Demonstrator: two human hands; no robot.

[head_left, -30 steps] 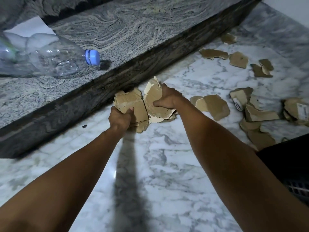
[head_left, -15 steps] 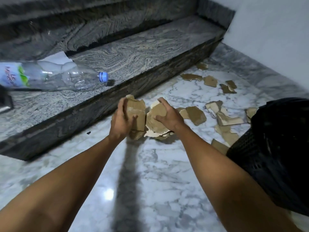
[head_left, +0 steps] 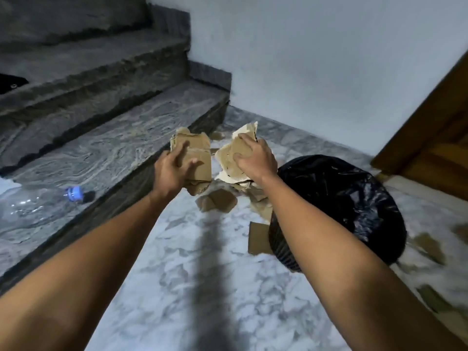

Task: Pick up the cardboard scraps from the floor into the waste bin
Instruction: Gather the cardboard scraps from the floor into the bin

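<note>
Cardboard scraps come in two handfuls plus loose ones on the floor, so work near to far. Nearest, a flat scrap (head_left: 258, 238) lies on the marble floor (head_left: 177, 287) at about 9 o'clock of the waste bin (head_left: 336, 198), touching or tucked against its wall, long axis running roughly 12 to 6. The bin is lined with a black bag and sits at your 3 o'clock side, mouth up and tilted toward you, near enough for a short swing from either hand. A folded loose scrap (head_left: 217, 201) lies just past that, below your hands. Your left hand (head_left: 172, 171) grips a stack of cardboard (head_left: 196, 158) from the near face, fingers spread across it, thumb side hidden; the stack stands near upright, long axis 12 to 6, likely held that way to keep the pieces together. Your right hand (head_left: 253, 158) clamps a ragged paler bundle (head_left: 235, 158), fingers curled over the top, long axis leaning toward 1 o'clock, torn edges hanging down. Both bundles are well above the floor, beside the bin's 10 o'clock rim, not yet over the opening. More blurred scraps (head_left: 428, 247) lie at the bin's 3 to 5 o'clock. Farther left, a plastic bottle (head_left: 38, 206) lies on the stair step (head_left: 114, 153), cap toward 3 o'clock.
</note>
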